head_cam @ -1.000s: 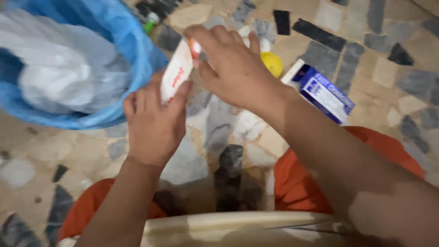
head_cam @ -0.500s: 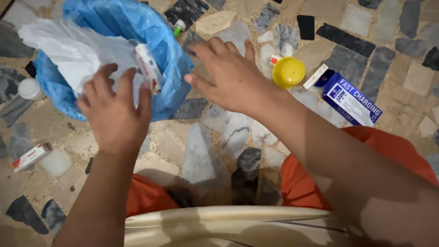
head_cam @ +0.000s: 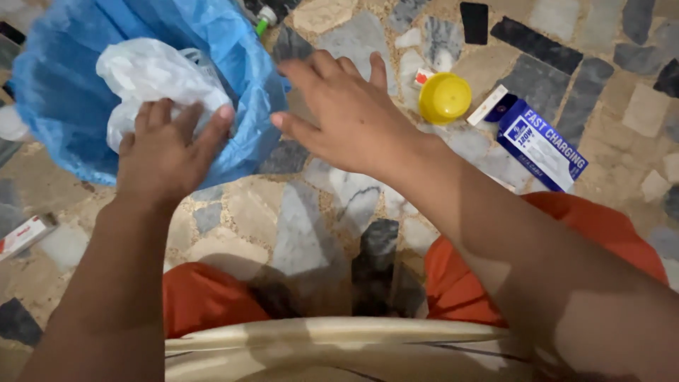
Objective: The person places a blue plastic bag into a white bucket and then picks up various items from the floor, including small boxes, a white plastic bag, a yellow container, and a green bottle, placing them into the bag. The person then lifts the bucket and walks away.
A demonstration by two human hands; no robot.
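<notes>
Head view: left hand (head_cam: 164, 152) spread flat, fingers (head_cam: 212, 127) open on white plastic (head_cam: 152, 74) inside blue bag (head_cam: 64, 99) on floor. Right hand (head_cam: 346, 117) open, empty, beside bag rim; yellow cap (head_cam: 444, 97) near.

Blue bag (head_cam: 64, 106); white plastic (head_cam: 152, 74) inside; yellow lid (head_cam: 444, 97); blue-and-white box (head_cam: 541, 145); grey-and-beige mosaic floor (head_cam: 304, 226); orange trousers (head_cam: 488, 276).

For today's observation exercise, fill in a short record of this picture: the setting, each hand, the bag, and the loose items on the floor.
Setting: stone-patchwork floor, seen from above
Left hand: open, fingers spread, on the rim of the blue plastic bag
Right hand: open, holding nothing, hovering beside the bag
Bag contents: crumpled white plastic
Right of the hands: yellow cap; blue and white box
Far left: small red and white box
</notes>
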